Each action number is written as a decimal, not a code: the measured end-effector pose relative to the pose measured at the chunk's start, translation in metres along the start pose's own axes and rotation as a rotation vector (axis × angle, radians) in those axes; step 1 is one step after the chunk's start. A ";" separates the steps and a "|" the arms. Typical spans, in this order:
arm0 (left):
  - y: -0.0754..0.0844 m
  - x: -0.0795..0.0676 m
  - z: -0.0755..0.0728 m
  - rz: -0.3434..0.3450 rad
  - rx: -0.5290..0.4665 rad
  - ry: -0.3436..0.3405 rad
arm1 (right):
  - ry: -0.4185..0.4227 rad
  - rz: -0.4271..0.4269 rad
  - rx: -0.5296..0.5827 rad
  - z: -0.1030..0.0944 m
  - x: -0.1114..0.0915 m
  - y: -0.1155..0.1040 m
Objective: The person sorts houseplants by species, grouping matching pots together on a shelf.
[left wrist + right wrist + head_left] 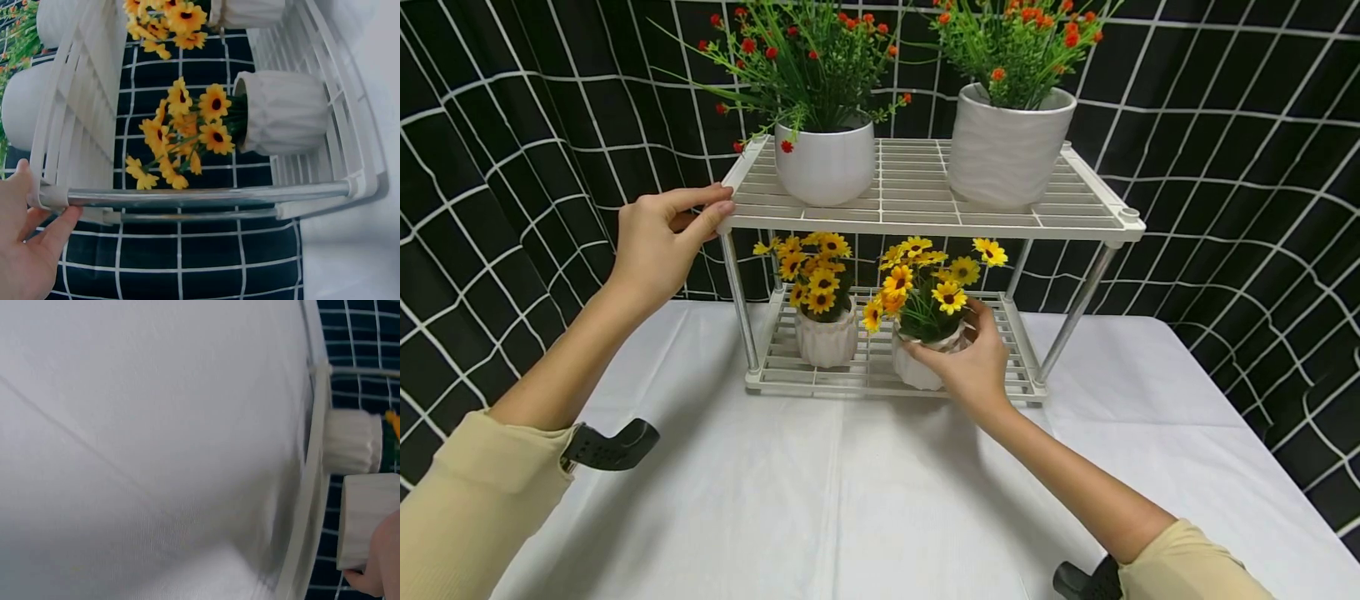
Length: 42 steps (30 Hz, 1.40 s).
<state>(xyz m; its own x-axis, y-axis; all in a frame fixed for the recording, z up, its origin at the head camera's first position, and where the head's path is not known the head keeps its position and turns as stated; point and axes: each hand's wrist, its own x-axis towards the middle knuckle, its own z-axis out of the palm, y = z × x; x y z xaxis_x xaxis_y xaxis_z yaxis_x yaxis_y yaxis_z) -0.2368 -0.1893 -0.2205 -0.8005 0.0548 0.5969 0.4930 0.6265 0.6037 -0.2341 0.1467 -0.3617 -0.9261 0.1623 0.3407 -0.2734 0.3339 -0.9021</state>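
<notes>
My left hand (658, 242) pinches the front left corner of the top deck of a white wire shelf rack (917, 218), thumb below and fingers above. On the lower deck, my right hand (973, 358) grips a white ribbed pot (913, 367) of yellow sunflowers (917, 287), thumb in front and fingers round its right side. The right wrist view shows a gap between this held pot (362, 512) and the deck. Left of it, a matching pot (826, 340) of sunflowers (816, 267) stands on the lower deck.
Above, the top deck bears a smooth white pot (825, 167) and a taller wavy white pot (1009, 150), both with red-orange flowers. Metal posts (1077, 312) join the decks. The rack stands on a white cloth (760, 500), before a black grid-patterned curtain (1225, 125).
</notes>
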 end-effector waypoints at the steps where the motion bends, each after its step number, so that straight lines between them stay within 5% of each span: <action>1: 0.000 0.000 0.000 -0.002 -0.001 -0.001 | 0.007 -0.003 0.000 -0.001 0.003 0.003; 14: -0.002 0.000 0.000 0.005 0.003 -0.001 | 0.133 -0.065 -0.061 -0.008 0.026 0.029; 42: -0.001 -0.001 0.001 -0.007 -0.015 0.012 | 0.103 0.026 -0.017 -0.014 0.035 0.055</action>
<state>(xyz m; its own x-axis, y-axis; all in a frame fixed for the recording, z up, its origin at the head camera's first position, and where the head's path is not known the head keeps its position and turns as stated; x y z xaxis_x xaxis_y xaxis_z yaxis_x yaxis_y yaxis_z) -0.2366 -0.1897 -0.2224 -0.7997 0.0409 0.5990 0.4925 0.6154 0.6155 -0.2776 0.1841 -0.3961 -0.9010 0.2655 0.3430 -0.2438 0.3441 -0.9067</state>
